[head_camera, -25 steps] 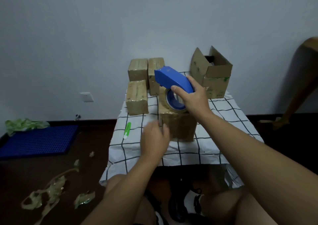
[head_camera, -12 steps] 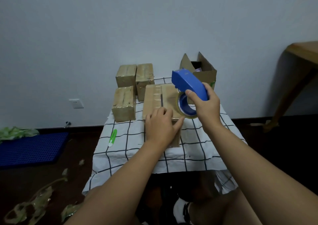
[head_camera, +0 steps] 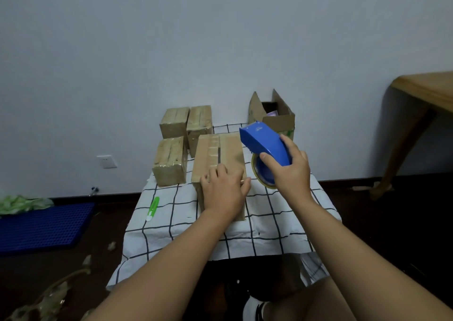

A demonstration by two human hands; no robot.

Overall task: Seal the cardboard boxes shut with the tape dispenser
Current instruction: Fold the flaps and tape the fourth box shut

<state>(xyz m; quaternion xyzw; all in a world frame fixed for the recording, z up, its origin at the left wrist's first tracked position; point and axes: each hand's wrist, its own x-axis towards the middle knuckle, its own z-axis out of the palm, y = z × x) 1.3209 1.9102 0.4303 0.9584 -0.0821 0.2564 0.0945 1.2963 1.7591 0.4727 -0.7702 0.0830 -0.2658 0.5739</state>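
Nearest you, your left hand (head_camera: pixel 224 193) lies flat on the near end of the box (head_camera: pixel 219 158) at the middle of the checked tablecloth (head_camera: pixel 269 222), fingers fairly straight and pressing down, thumb out to the right; that looks meant to keep the flaps shut and stop the box sliding when tape is pulled across. The dark seam down the box top is not fully covered, so I judge this one is not sealed yet. Just right of the box, your right hand (head_camera: pixel 289 171) grips the blue tape dispenser (head_camera: pixel 263 143), fingers curled over its shell, roll hanging below and nose pointing away, raised beside the box and seemingly not touching it. Left of the box, near the cloth's edge, lies a small green cutter (head_camera: pixel 153 208), well out of the way. Beyond the box on the left stand three taped boxes (head_camera: pixel 171 160), close together, the nearest just beside it. Beyond it on the right an open box (head_camera: pixel 277 117) waits with its flaps up; it sits just behind the dispenser, so a long pull could reach its flaps. A wooden table (head_camera: pixel 426 90) stands far right.
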